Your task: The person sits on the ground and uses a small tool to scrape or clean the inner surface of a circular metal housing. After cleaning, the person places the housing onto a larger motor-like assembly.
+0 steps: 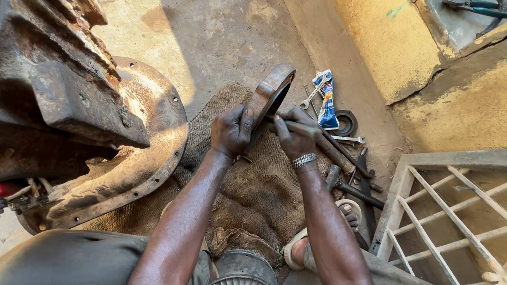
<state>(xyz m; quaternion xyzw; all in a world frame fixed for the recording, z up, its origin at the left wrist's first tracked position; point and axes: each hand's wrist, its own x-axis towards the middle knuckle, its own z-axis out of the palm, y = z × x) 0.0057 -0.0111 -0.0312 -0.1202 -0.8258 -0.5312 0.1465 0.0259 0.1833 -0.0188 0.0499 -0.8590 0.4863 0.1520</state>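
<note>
My left hand (231, 131) grips the lower edge of a rusty round metal plate (271, 97), which stands on its rim, tilted, over a burlap sack (257, 189). My right hand (296, 136), with a metal watch band on the wrist, is closed on a thin rod-like tool (286, 124) whose tip rests against the plate's inner face. Both hands are close together at the plate's lower part.
A large rusty machine housing with a bolted flange (143, 154) fills the left. Spanners (314, 93), a blue-white tube (327, 100), a ring (346, 123) and a hammer (349, 188) lie on the floor to the right. A metal grille (458, 211) lies at right, beside a yellow wall (397, 40). My sandalled foot (318, 238) is below.
</note>
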